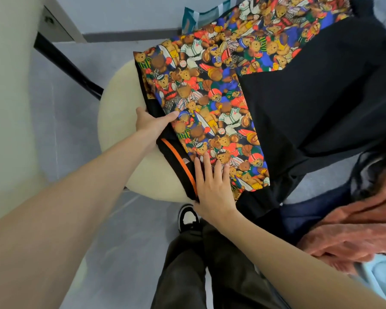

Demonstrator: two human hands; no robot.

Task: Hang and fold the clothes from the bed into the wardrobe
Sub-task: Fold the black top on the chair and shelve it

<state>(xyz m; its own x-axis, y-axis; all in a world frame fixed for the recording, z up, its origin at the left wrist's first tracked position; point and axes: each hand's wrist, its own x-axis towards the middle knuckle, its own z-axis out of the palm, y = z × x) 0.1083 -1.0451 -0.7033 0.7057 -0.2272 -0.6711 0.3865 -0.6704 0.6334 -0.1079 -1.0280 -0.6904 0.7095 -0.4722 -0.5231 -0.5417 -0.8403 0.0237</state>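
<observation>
The bear-print garment is lying across the cream stool, long axis running from the stool's near edge off to its far right. Left hand is pinching the garment's stool-side edge; right hand is pressing flat on it, fingers straight.

L hand is pinching the edge of the printed garment, thumb on top, fingers tucked under (mostly hidden). R hand is lying flat on it, fingers straight & slightly spread. Both bare forearms are reaching fwd.
</observation>
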